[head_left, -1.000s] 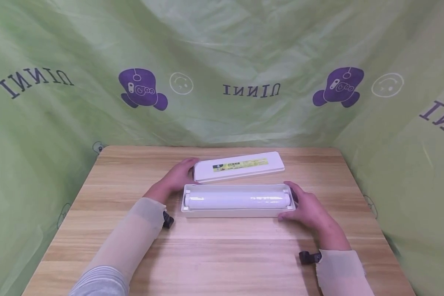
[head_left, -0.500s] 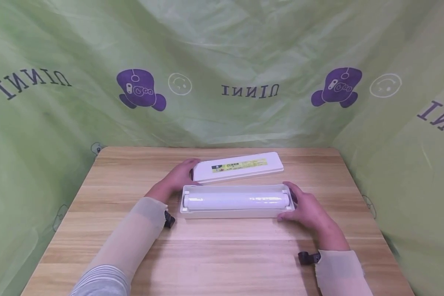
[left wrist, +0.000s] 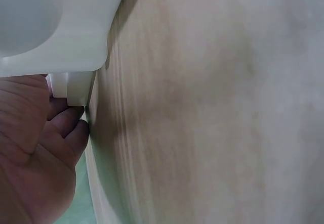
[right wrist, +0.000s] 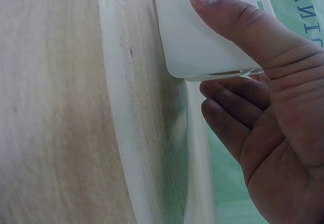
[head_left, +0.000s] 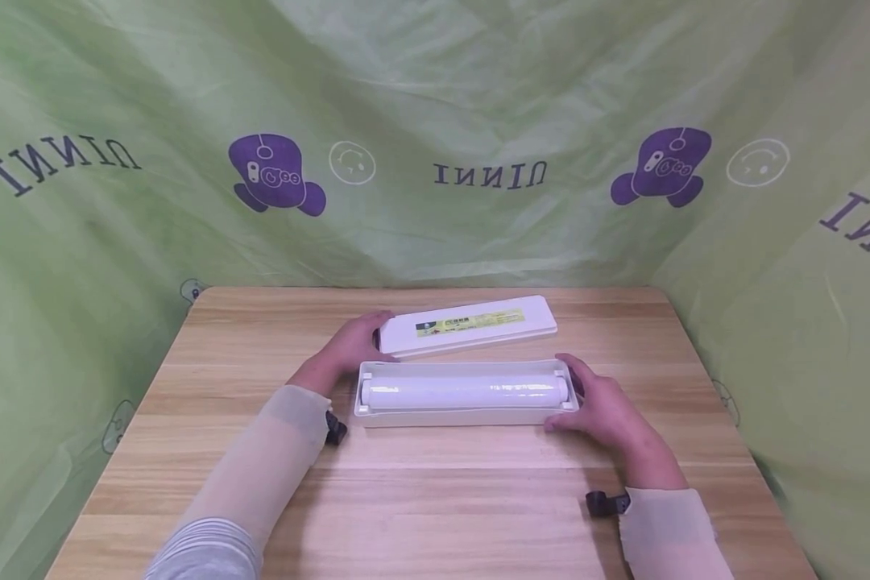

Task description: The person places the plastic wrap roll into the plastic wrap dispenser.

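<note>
A long white box (head_left: 449, 418) lies across the table, its top uncovered, with a shiny roll of cling film (head_left: 464, 392) inside. Behind it, slightly askew, is the white lid (head_left: 399, 335) bearing a yellow-green label. My left hand (head_left: 351, 345) holds the lid's left end between thumb and fingers; in the left wrist view the fingers curl at the lid's end, behind the box corner. At the box's right end, my right hand (head_left: 605, 409) grips it, thumb on the front wall and fingers toward the back. The right wrist view shows that thumb (right wrist: 217, 1) flat against the box wall.
The wood-grain table (head_left: 435, 499) extends in front of the box and to both sides. Green printed curtains (head_left: 435, 234) hang close around its back and sides. A black camera mount (head_left: 607, 504) sits on the right wrist.
</note>
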### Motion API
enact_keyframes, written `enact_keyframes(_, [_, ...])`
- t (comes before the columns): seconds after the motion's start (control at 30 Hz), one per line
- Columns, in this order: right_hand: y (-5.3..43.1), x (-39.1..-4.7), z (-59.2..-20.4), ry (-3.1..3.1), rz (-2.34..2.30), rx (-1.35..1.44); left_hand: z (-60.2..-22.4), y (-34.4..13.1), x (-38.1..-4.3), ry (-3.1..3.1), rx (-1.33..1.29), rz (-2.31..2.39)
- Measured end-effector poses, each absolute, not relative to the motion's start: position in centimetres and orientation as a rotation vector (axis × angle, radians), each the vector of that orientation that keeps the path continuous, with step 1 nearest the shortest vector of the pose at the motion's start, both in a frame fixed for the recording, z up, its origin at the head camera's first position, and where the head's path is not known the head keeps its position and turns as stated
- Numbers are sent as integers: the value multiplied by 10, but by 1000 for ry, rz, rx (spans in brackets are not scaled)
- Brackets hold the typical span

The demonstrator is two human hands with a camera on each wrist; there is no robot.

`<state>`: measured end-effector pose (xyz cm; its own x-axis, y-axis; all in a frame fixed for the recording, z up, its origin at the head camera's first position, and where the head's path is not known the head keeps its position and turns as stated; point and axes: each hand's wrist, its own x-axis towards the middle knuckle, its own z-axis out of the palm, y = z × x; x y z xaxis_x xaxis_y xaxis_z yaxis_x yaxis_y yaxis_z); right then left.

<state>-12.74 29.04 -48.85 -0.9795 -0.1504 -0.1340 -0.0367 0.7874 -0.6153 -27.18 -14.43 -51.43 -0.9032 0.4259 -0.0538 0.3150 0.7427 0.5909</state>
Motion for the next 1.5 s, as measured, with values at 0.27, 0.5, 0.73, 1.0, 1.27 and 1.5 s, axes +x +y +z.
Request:
enact_keyframes(0.27, [289, -129, -487, 2801, -954, -163, -511, -148, -270, 2786, 589, 880])
enact_keyframes(0.5, [287, -129, -489, 2793, -941, -157, -513, -153, -268, 2788, 522, 946])
enact_keyframes(0.73, [287, -129, -490, 2786, -959, -147, -509, -158, -268, 2806, 517, 1030])
enact_keyframes(1.0, [287, -127, -489, 2797, -964, -159, -505, -162, -264, 2806, 482, 1071])
enact_keyframes(1.27, [289, -126, -491, 2814, -973, -194, -495, -167, -262, 2757, 432, 1114])
enact_keyframes(1.5, [290, -123, -488, 2841, -938, -207, -489, -167, -259, 2769, 482, 1171])
